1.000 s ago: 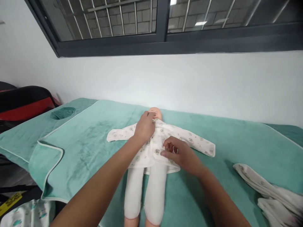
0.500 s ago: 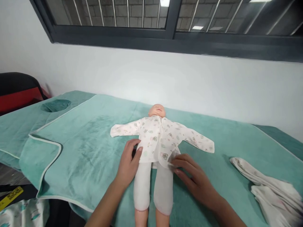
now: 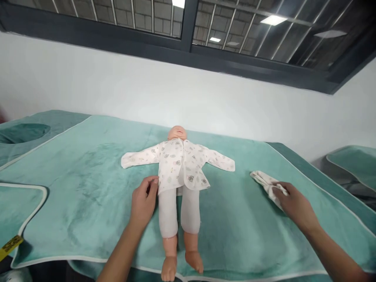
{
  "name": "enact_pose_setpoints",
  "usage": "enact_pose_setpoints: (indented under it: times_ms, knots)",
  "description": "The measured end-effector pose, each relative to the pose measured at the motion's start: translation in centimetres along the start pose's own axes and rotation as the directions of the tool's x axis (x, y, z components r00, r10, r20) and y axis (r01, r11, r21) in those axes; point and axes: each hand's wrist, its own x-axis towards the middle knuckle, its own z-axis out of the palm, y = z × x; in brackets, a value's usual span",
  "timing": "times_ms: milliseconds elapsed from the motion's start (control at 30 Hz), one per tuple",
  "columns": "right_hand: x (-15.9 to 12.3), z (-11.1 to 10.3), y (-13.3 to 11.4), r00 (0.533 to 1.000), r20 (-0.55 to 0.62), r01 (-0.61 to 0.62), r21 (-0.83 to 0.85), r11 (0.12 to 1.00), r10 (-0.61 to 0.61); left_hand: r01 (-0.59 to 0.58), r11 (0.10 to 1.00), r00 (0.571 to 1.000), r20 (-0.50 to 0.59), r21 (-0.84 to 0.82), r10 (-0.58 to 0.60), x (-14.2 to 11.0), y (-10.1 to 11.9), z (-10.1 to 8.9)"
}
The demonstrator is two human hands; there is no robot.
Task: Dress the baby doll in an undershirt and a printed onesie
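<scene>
A baby doll (image 3: 177,133) lies on its back, its head toward the wall and its arms spread. It wears a white printed shirt (image 3: 173,164) with a front opening and white leggings (image 3: 168,213) down to the shins; its feet are bare. My left hand (image 3: 143,201) rests at the doll's side, thumb and fingers closed together at the shirt's lower edge. Out to the right, my right hand (image 3: 295,205) grips a bunched white garment, which looks like baby pants (image 3: 266,182). Part of that garment is hidden by the hand.
A green plush cover with pale piping (image 3: 235,219) spreads under the doll. Behind it rises a white wall (image 3: 132,86) below a dark-framed window (image 3: 188,27). A yellow tag (image 3: 11,246) shows at the lower left; another green-covered surface (image 3: 355,162) stands at the far right.
My right hand has left the shirt's front hem and moved right to take hold of the baby pants. The left hand stays at the shirt's side. The view has shifted rightward.
</scene>
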Motion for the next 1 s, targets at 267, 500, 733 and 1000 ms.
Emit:
enact_pose_setpoints:
  times_ms: [267,500,733,1000]
  knots:
    - [-9.2,-0.1,-16.1,0.789,0.522,-0.453,0.850,0.268,-0.325,-0.041,0.952,0.928,0.341,-0.303,0.149,-6.1,6.3,1.8]
    - [-10.4,2.3,-19.0,0.724,0.512,-0.520,0.845,0.123,-0.461,0.319,0.765,0.890,0.453,-0.560,-0.039,-6.4,8.7,1.9]
    - [-6.8,1.3,-13.7,0.721,0.439,-0.166,0.861,0.481,-0.537,0.189,0.537,0.971,0.239,-0.822,0.025,-1.0,12.4,-1.5]
    - [-4.7,-3.6,-17.9,0.585,0.188,0.234,0.892,0.386,-0.789,0.207,0.650,0.853,0.461,-0.731,0.246,2.0,19.2,-3.4]
